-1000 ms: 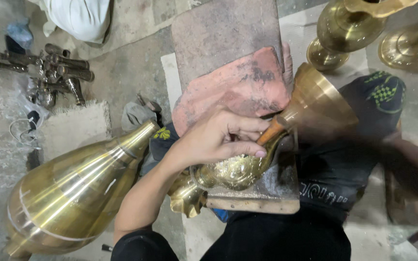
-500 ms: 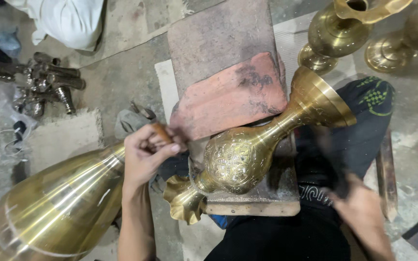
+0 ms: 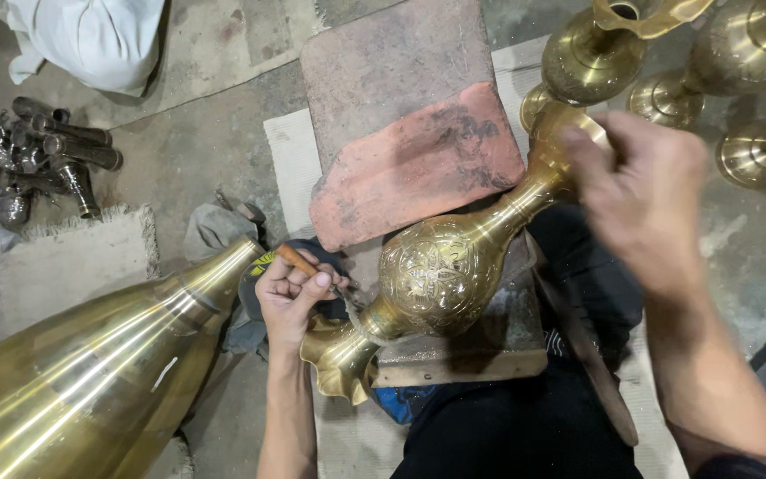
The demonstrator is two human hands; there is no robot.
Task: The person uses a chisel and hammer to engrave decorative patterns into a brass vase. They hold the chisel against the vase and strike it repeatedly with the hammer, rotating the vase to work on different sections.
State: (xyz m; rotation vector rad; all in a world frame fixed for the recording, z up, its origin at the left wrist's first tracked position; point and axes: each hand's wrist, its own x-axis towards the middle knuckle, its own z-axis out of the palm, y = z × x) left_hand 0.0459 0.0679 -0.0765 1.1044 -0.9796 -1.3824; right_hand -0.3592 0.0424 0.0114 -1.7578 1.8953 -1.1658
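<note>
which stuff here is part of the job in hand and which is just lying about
In use: engraved vase, wood-handled tool in left hand, right hand at the vase base, wooden block.
Lying about: big plain vase, metal parts, white cloth, brass pieces.

My left hand [image 3: 293, 297] pinches a wooden-handled tool [image 3: 301, 263] beside the engraved brass vase [image 3: 441, 270]; my blurred right hand [image 3: 644, 191] seemingly hovers over its neck.

The blurred right hand [image 3: 644, 182] hides the brass vase's mouth [image 3: 569, 133]; the large brass vessel [image 3: 90, 372] is cut off bottom-left.
</note>
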